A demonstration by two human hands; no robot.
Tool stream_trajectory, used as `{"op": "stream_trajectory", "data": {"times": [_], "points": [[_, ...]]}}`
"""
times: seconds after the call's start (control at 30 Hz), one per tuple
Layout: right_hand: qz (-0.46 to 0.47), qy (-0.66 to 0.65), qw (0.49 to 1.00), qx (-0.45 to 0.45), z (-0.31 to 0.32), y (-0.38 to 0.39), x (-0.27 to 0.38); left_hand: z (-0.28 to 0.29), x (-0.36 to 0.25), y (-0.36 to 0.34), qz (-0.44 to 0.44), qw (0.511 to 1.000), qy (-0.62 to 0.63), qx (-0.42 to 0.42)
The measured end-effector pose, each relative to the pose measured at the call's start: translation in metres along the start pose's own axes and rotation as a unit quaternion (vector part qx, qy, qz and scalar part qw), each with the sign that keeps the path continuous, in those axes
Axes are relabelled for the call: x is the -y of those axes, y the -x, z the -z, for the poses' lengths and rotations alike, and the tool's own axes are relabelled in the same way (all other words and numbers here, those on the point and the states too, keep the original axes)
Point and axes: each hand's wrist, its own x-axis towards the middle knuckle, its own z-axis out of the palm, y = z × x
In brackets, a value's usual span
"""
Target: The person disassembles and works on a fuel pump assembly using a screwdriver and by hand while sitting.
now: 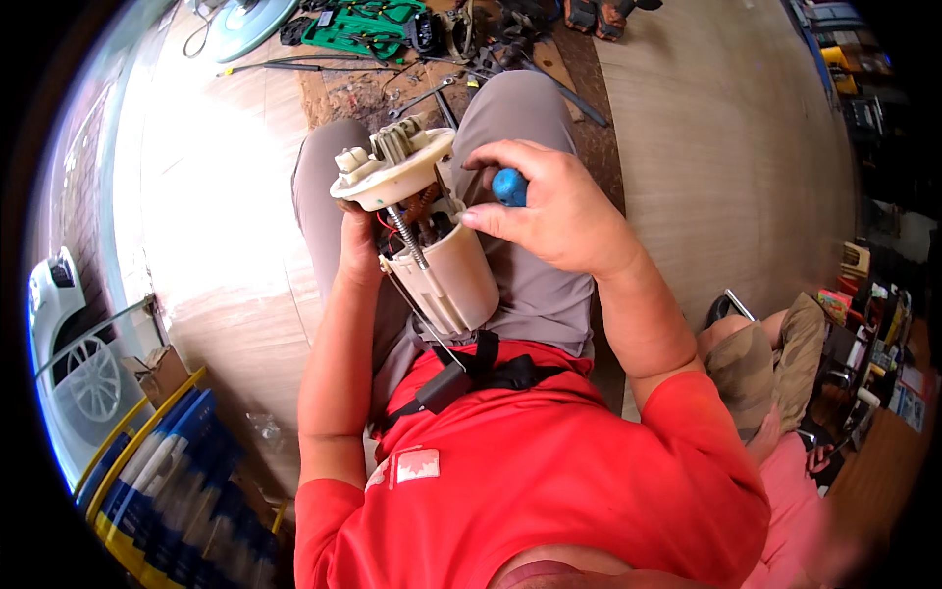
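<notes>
A cream plastic fuel pump module (453, 285) stands tilted over my lap, between my thighs. Its round flange (397, 172) sits raised above the cup, with a spring-wrapped rod, red wires and dark parts showing in the gap. Down its side runs a thin wire arm (417, 312), ending by a black block (442, 390) against my red shirt. My left hand (360, 245) grips the module from its left side, under the flange; most of those fingers are hidden behind it. In my right hand (554, 208) is a blue-handled tool (509, 187), its thumb near the cup's rim; the tool's tip cannot be made out.
Beyond my knees, spanners and other tools lie on a stained brown board (343, 98) beside a green tool case (363, 27). Another person in camouflage shorts (760, 358) sits close at my right. A blue-and-yellow rack (167, 481) stands at lower left; loaded shelves (863, 344) line the right.
</notes>
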Motion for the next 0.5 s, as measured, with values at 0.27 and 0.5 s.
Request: {"op": "stream_trajectory", "data": {"times": [0.27, 0.5], "points": [[0.011, 0.014, 0.986, 0.167, -0.014, -0.008, -0.017, -0.006, 0.019, 0.001, 0.045, 0.992, 0.099, 0.063], [-0.046, 0.045, 0.983, 0.170, -0.022, -0.003, -0.035, -0.033, -0.016, 0.008, 0.114, 0.988, 0.047, 0.094]]}}
